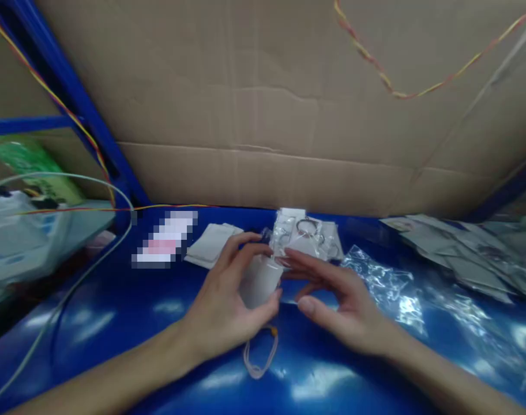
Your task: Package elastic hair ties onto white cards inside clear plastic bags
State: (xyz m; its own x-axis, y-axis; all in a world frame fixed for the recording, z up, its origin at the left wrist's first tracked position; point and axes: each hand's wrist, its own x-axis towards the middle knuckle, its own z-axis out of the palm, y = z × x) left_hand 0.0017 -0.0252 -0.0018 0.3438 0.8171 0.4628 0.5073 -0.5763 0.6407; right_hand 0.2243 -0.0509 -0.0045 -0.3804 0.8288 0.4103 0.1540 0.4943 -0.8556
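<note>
White flat piece (259, 282) pinched in the left hand (222, 294)

Left fingers curl round its far side, thumb on the near. The right hand (349, 305) is half open, fingertips beside the piece, contact unclear. Ringed packets (304, 245) lie just beyond, clear film (386, 288) rightward; blue tabletop (137, 305) spreads nearer.

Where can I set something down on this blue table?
Bare tabletop shows between the pale cable and left forearm, and between that and the right forearm, right of the looped cord. It's crowded at the back, with white cards and ringed packets, and at right, with clear bags.
</note>
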